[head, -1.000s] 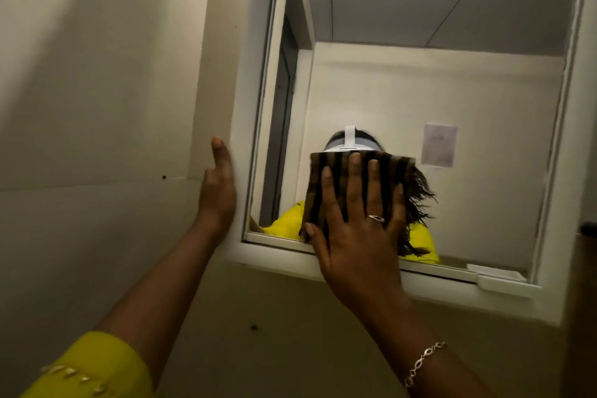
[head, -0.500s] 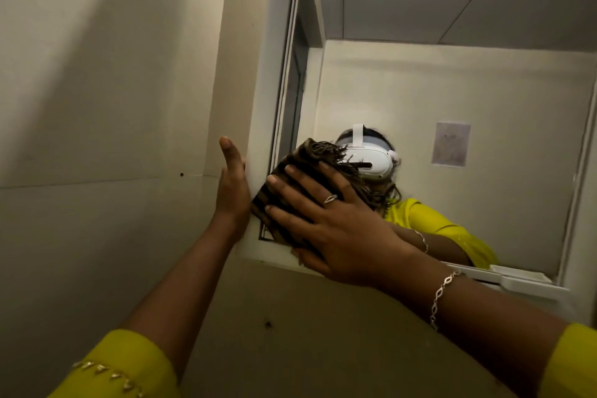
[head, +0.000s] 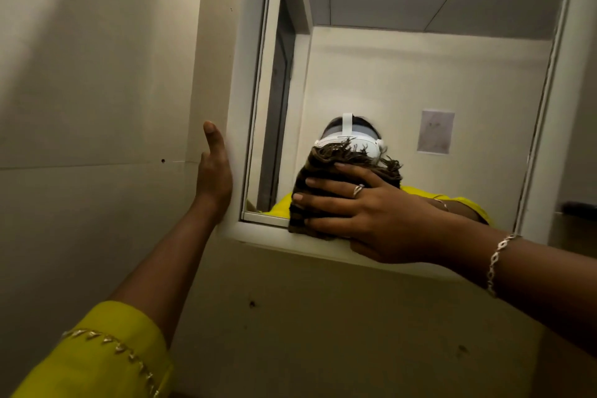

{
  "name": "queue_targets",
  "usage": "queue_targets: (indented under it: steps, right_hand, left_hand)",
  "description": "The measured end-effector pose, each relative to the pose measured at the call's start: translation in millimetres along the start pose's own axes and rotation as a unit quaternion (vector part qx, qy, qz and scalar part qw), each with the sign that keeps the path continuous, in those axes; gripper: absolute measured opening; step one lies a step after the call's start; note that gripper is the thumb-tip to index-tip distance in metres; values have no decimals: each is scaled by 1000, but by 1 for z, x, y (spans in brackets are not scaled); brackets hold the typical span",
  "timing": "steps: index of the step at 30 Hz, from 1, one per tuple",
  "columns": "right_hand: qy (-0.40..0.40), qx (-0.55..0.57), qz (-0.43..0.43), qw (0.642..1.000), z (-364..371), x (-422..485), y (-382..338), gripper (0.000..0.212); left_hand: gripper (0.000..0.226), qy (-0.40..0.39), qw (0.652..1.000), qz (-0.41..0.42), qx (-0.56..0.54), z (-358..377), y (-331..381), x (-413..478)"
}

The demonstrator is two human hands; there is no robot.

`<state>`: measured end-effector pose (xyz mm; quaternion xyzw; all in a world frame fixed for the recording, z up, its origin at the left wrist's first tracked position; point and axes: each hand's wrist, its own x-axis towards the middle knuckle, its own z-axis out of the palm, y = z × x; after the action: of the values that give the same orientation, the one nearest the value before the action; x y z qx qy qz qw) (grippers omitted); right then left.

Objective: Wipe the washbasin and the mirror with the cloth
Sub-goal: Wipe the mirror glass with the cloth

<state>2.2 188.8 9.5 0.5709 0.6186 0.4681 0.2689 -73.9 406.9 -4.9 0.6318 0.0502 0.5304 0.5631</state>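
One step in hand, wiping the white-framed wall mirror (head: 420,74): right hand (head: 371,216) presses the bunched brown fringed cloth (head: 323,160) flat-fingered low on its glass, left hand (head: 213,178) flat against the frame; higher glass likely next
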Motion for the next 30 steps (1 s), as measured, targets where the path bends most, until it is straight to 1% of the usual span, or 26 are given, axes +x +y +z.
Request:
queue_targets:
  steps: [3, 8, 12, 14, 16, 17, 19, 20, 21, 22, 25, 27, 28, 29, 30]
  right_hand:
    - [9, 1, 0, 1000, -1, -26, 6, 51]
    - [33, 6, 14, 999, -2, -71, 12, 48]
    - [30, 10, 25, 999, -2, -106, 17, 47]
    - [30, 15, 35, 999, -3, -123, 19, 45]
    - [30, 12, 44, 998, -4, -136, 19, 43]
    - [30, 8, 50, 998, -4, -142, 19, 43]
    - [27, 3, 63, 998, -4, -153, 18, 42]
    - [26, 2, 69, 997, -4, -156, 17, 42]
    - [24, 1, 75, 997, -4, -159, 16, 42]
    - [23, 0, 79, 997, -5, -160, 16, 42]
    - [22, 19, 100, 995, -4, -162, 14, 43]
    - [29, 34, 114, 992, -3, -162, 13, 45]
    - [34, 39, 120, 991, -3, -162, 12, 46]
    - [39, 43, 125, 990, -2, -162, 11, 46]
    - [43, 44, 130, 990, -1, -163, 10, 47]
  left_hand:
    - [47, -5, 1000, 8, 6, 1, -1, 2]
    - [59, 13, 999, 18, 28, 3, -6, 5]
    - [63, 23, 999, 21, 41, 3, -11, 9]
    - [70, 28, 999, 20, 43, 2, -15, 10]
    - [79, 28, 999, 14, 34, -2, -21, 17]
    - [87, 23, 999, 5, 29, -4, -25, 23]
    - [115, 34, 998, -31, 35, -9, -38, 37]
    - [125, 42, 997, -47, 39, -12, -48, 48]
    - [129, 42, 997, -59, 40, -14, -55, 55]
    - [131, 39, 996, -66, 48, -15, -59, 59]
    - [127, 59, 993, -47, 88, -15, -52, 51]
    - [128, 59, 995, -40, 76, -12, -41, 41]
    - [124, 74, 994, -29, 81, -12, -33, 35]
    - [114, 98, 991, -3, 95, -7, -34, 32]
    - [98, 110, 984, 32, 135, 1, -40, 31]
